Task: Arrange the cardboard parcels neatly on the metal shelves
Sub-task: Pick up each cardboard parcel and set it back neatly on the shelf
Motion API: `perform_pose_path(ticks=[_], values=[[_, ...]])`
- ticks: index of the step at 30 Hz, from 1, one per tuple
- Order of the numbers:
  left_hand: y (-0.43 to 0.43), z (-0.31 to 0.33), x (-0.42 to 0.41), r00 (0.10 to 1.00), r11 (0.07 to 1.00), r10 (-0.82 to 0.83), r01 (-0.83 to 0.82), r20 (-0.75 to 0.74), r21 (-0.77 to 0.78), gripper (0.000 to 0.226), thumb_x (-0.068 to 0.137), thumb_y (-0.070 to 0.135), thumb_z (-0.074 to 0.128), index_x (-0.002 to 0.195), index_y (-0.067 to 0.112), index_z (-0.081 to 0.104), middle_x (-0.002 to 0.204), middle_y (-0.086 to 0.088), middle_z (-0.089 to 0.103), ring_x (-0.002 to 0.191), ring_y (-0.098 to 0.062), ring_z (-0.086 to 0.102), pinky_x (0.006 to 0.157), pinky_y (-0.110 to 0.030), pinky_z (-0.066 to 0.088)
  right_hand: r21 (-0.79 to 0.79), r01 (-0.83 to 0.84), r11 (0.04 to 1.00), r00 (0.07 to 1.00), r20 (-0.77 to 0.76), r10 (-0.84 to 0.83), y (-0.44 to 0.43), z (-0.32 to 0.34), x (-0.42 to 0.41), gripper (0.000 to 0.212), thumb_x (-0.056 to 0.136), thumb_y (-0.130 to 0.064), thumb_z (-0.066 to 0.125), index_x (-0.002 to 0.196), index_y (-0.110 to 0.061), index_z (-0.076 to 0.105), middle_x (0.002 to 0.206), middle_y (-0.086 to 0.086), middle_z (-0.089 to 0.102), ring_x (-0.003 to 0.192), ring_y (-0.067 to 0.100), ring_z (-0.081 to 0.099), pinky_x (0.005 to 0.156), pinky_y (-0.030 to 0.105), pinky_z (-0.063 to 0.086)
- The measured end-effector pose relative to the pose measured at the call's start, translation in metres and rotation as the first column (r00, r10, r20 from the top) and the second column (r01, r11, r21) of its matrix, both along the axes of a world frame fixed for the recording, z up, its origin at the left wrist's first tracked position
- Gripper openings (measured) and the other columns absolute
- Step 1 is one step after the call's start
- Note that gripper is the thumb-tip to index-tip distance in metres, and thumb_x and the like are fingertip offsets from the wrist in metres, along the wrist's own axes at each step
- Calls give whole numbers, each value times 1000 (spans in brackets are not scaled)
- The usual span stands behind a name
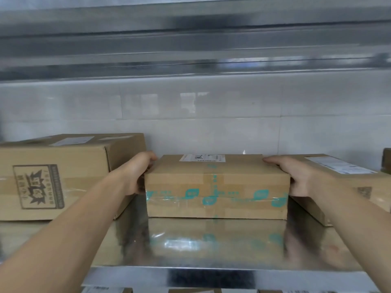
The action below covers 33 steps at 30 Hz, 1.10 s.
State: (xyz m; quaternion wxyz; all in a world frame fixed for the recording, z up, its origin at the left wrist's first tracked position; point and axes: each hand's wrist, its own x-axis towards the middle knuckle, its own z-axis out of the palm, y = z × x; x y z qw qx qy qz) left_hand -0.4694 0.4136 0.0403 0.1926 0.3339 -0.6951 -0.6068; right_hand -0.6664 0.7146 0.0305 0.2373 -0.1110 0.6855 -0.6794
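Parcel (216, 187) on shelf (211, 246), ends in gripping fingers of left hand (138, 174), right hand (296, 176)

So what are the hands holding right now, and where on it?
The middle cardboard parcel, by its two ends: the left hand grips the left end, the right hand the right end.

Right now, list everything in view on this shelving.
taped parcel: 1, brown with teal print, shelf centre, between both hands
large parcel: 1, brown with dark stamp, shelf left
flat parcel: 1, brown with white label, shelf right
edge box: 1, brown, far right, mostly cut off
shelf: 1, shiny silver, under the parcels
upper shelf: 1, silver, overhead
wall: 1, white tiles, behind
left hand: 1, grips taped parcel's left end
right hand: 1, grips its right end, thumb on top
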Motion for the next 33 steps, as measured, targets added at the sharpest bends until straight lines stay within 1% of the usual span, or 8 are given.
perform_pose_path(ticks=[2, 4, 6, 8, 14, 18, 22, 33], values=[[-5, 3, -4, 995, 998, -25, 30, 95, -54, 38, 96, 47, 52, 103, 12, 65, 87, -10, 72, 84, -31, 70, 82, -43, 57, 44, -6, 999, 1000, -9, 7, -1, 4, 1, 33, 98, -37, 66, 113, -7, 69, 92, 14, 76, 84, 28, 72, 80, 41, 57], [-7, 9, -7, 986, 993, -40, 57, 160, -100, 46, 96, 53, 55, 115, 13, 66, 99, -12, 77, 85, -31, 76, 70, -42, 61, 113, -7, 994, 1000, -28, 10, -3, 8, 1, 39, 97, -39, 68, 121, -8, 67, 107, 16, 75, 96, 29, 71, 94, 46, 56], [-6, 14, -9, 974, 985, -49, 84, 221, -150, 46, 95, 54, 59, 117, 14, 67, 102, -13, 77, 83, -30, 77, 60, -38, 60, 184, -16, 983, 999, -46, 25, -4, 13, 3, 40, 96, -39, 70, 122, -9, 67, 116, 16, 74, 105, 30, 69, 106, 50, 51], [-4, 18, -10, 961, 973, -58, 115, 271, -199, 44, 95, 54, 62, 112, 14, 67, 100, -11, 76, 82, -27, 76, 58, -34, 58, 243, -29, 970, 998, -49, 42, -5, 16, 5, 38, 95, -39, 71, 119, -10, 67, 118, 16, 74, 109, 32, 70, 108, 53, 49], [-9, 26, -18, 901, 946, -131, 237, 413, -219, 44, 93, 51, 67, 118, 15, 68, 102, -10, 78, 86, -25, 76, 65, -35, 60, 372, -76, 925, 996, -16, 88, -5, 23, 3, 43, 92, -46, 71, 117, -11, 67, 118, 20, 73, 110, 36, 70, 106, 61, 48], [-10, 30, -23, 870, 935, -169, 290, 464, -202, 42, 98, 50, 60, 118, 14, 68, 100, -9, 78, 87, -24, 75, 69, -35, 59, 426, -96, 899, 994, 1, 105, -9, 26, -4, 47, 94, -46, 68, 123, -9, 65, 119, 22, 73, 100, 37, 72, 104, 59, 50], [-9, 30, -26, 858, 927, -177, 310, 483, -210, 36, 102, 46, 57, 113, 14, 68, 91, -7, 77, 84, -22, 74, 75, -37, 59, 444, -98, 891, 994, 10, 105, -11, 24, -11, 46, 95, -44, 68, 123, -8, 65, 118, 22, 73, 105, 37, 72, 107, 58, 49], [-15, 25, -31, 861, 933, -197, 311, 469, -179, 36, 101, 43, 58, 115, 12, 69, 104, -9, 78, 99, -26, 74, 99, -48, 56, 476, -144, 868, 986, -6, 167, -11, 20, -23, 46, 97, -44, 64, 123, -6, 67, 117, 23, 74, 116, 39, 68, 110, 60, 45]])
